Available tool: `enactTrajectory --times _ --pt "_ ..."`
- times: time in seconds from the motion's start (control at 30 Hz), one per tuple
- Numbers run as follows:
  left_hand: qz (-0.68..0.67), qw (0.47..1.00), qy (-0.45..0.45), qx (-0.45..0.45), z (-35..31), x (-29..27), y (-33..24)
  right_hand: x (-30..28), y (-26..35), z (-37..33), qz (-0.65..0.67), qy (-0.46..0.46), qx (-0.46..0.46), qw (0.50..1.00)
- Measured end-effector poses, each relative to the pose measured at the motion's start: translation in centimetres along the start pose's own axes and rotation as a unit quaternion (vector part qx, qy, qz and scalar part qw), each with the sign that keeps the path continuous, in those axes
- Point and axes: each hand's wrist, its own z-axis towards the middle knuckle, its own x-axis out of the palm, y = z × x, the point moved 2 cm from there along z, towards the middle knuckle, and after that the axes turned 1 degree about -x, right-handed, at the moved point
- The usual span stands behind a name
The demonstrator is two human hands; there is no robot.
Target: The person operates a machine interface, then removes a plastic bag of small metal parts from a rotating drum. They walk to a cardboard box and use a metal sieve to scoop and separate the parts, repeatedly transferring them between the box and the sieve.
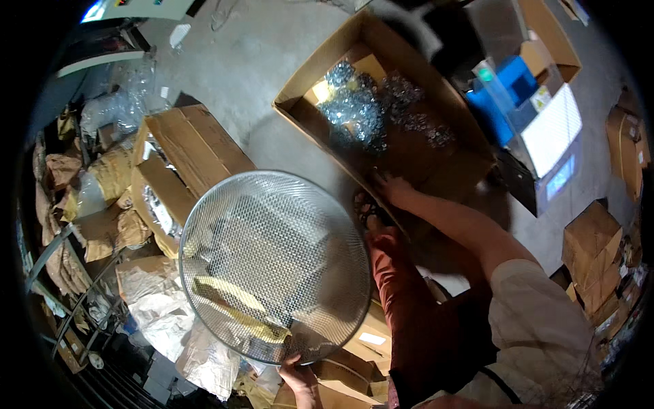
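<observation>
A large round wire mesh sieve [272, 232] fills the middle of the head view, tilted so its open side shows. My left hand [298, 377] grips its rim at the lower edge, thumb over the wire. Beyond it stands an open cardboard box [327, 153] with clusters of small shiny metal parts [357, 112], some seemingly in clear plastic bags. My right hand [391, 187] lies at the near side wall of this box, fingers apart, short of the metal parts. Through the mesh a yellowish strip and darker shapes show faintly.
Left of the sieve is another cardboard box [197, 140], partly open. Crumpled paper and plastic [157, 307] lie on the left beside a metal rack [68, 293]. At right stand a blue bin [501, 102] and more cartons [591, 252]. My sandalled foot [366, 204] is beside the box.
</observation>
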Motion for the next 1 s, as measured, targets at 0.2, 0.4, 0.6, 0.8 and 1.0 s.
enactTrajectory --times 0.2,0.4,0.6,0.8,1.0 --pt "0.086 0.990 0.027 -0.104 9.4 2.6 2.2 8.6 -9.9 8.0 -0.071 -0.103 -0.064 0.990" --pt "0.151 0.981 0.056 -0.108 9.2 5.0 -0.1 -3.1 -8.9 3.5 0.092 -0.075 0.098 0.988" --pt "0.137 0.979 0.141 -0.062 9.4 7.0 0.2 -7.4 -7.8 9.2 -0.074 -0.273 0.136 0.950" --pt "0.172 0.978 0.106 -0.057 11.8 5.8 1.9 -8.2 -6.4 11.6 0.023 -0.216 0.165 0.962" --pt "0.218 0.973 0.037 -0.069 12.1 5.2 3.6 -9.8 -14.5 6.9 0.122 -0.177 0.112 0.970"
